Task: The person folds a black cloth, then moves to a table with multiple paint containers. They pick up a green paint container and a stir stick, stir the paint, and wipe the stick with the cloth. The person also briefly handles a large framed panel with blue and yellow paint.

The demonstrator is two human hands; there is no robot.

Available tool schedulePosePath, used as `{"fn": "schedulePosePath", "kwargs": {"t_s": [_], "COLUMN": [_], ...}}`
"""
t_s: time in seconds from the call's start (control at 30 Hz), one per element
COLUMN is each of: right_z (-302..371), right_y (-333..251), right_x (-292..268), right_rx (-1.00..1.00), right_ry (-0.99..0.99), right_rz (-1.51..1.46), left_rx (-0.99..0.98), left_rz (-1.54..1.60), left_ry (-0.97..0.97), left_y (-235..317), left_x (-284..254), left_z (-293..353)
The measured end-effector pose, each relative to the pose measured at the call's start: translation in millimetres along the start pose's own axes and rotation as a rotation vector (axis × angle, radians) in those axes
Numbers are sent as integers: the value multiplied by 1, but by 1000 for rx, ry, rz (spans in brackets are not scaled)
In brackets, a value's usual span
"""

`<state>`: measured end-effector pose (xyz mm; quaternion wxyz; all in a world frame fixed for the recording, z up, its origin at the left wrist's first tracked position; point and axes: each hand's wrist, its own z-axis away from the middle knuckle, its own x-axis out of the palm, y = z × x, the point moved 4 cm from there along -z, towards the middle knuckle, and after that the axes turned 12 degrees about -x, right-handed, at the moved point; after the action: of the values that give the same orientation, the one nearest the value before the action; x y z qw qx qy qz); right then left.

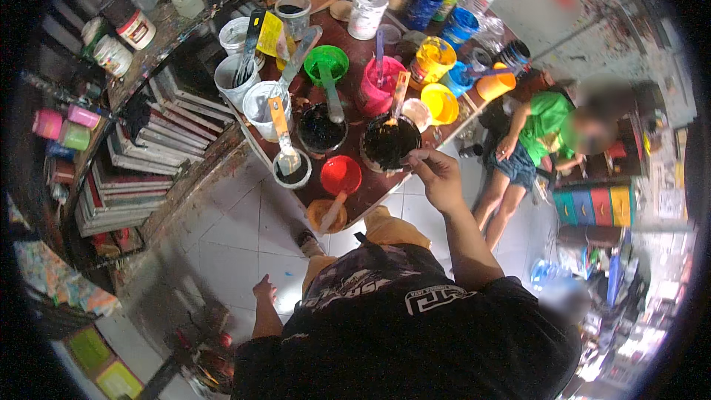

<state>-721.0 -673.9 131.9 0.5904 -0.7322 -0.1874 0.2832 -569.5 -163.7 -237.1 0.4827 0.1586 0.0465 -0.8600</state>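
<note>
At the table's near right edge, my right hand [438,179] pinches the rim of a tub of black paint [389,150]. A spatula with an orange-brown handle [401,92] stands in that tub. My left hand [264,290] hangs low over the floor, fingers apart, with nothing in it. Beside the pinched tub is another tub of black paint [320,141] with a grey spatula [331,92]. Closer to me are a red cup [341,170], an orange-brown bowl [324,210] and a small white tub [293,179] with a spatula in it.
More paint tubs crowd the dark red table [355,135], including a pink one [377,94], a green one [326,57] and a yellow one [440,104]. Framed screens [144,155] fill the rack at left. A person in a green shirt [546,125] sits at right.
</note>
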Motion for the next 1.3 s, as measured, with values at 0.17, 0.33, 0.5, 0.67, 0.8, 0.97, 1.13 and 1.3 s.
{"fn": "schedulePosePath", "kwargs": {"t_s": [0.17, 0.33, 0.5, 0.67, 0.8, 0.97, 1.13, 1.3], "right_z": [-62, -115, -139, -154, -150, -145, -137, -129], "right_y": [23, 32, 44, 44, 41, 30, 25, 14], "right_x": [-45, -66, -82, -78, -75, -65, -56, -56], "right_rx": [46, -52, -56, -138, -132, -136, -154, -171], "right_ry": [-78, -111, -154, -280, -308, -430, -502, -513], "right_rz": [-95, -180, -117, -38, -229, -162, -182, -173], "left_rx": [635, 192, 278, 300, 305, 174, 288, 575], "left_rz": [-819, 278, 388, -174, 416, 381, -96, 79], "left_ry": [355, 203, 248, 481, 363, 455, 562, 677], "left_y": [-18, 0, -3, -46, -54, -46, -46, 13], "left_x": [38, 130, 149, 153, 168, 191, 198, 198], "left_z": [-37, 106, 119, 94, 120, 182, 176, 234]}}
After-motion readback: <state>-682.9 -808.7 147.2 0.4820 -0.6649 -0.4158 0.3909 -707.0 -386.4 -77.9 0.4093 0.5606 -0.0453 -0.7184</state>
